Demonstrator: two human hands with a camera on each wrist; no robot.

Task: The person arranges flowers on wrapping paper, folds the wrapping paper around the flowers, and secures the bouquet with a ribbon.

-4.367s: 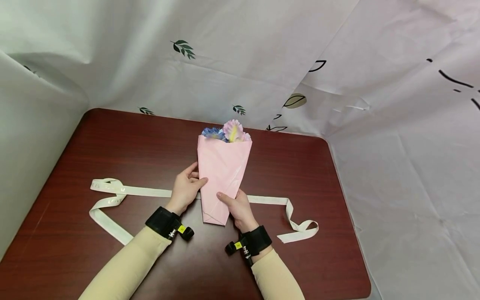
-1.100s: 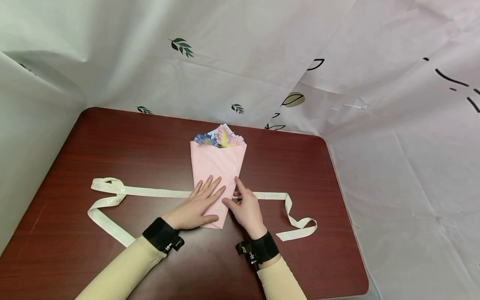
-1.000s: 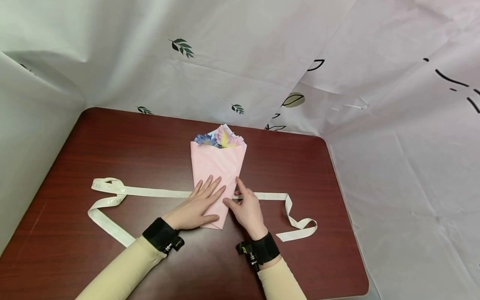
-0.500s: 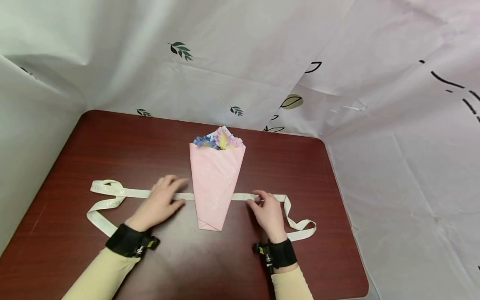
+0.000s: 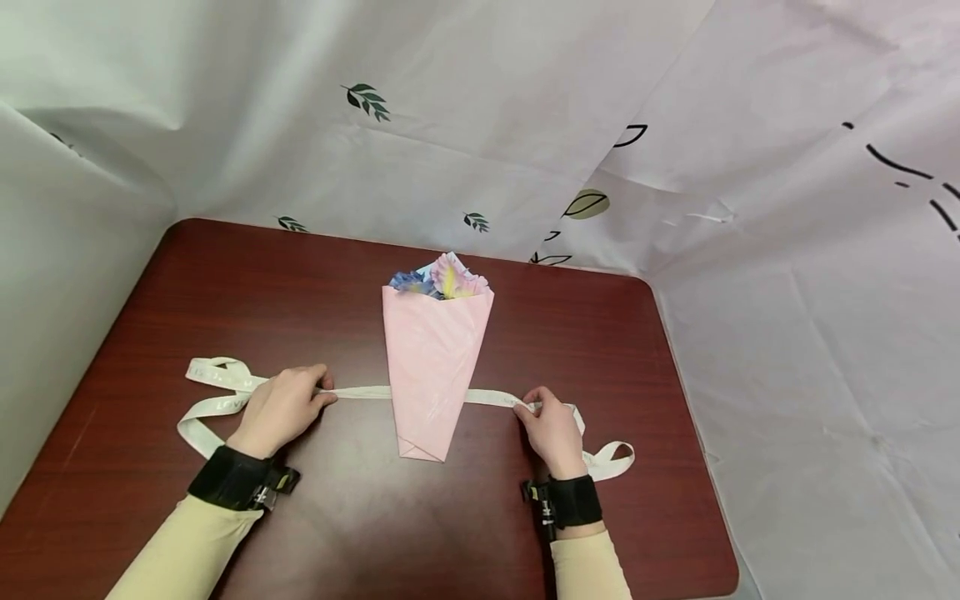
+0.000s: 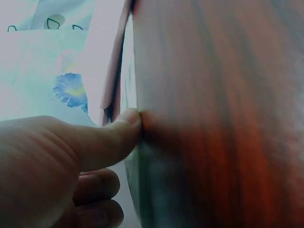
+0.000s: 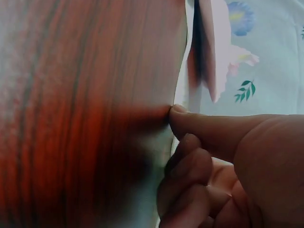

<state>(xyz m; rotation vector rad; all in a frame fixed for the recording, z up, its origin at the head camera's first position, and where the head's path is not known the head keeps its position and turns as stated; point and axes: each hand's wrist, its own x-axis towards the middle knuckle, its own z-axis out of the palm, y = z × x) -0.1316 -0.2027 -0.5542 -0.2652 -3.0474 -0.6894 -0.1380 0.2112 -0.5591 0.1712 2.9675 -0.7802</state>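
Observation:
A bouquet in pink wrapping paper [image 5: 437, 367] lies on the table, with blue flowers [image 5: 412, 283] and a pink flower [image 5: 452, 279] showing at its top. Beneath it runs a white ribbon [image 5: 363, 392], whose middle is hidden by the paper. To the left of the bouquet, my left hand [image 5: 283, 408] pinches the ribbon between thumb and fingers. My right hand [image 5: 553, 431] pinches the same ribbon on the other side. In both wrist views the thumb presses on the ribbon, seen edge-on beside the pink paper [image 6: 102, 57].
The ribbon's left tail [image 5: 213, 372] loops on the dark red table [image 5: 315, 292], and its right tail [image 5: 617, 460] curls beyond my right hand. White cloth [image 5: 450, 125] with leaf prints hangs behind the table.
Both hands have left the wrapped bouquet and moved outward, left and right. Each has taken hold of the ribbon, which now looks twisted and narrower beside the paper. The bouquet stays in place.

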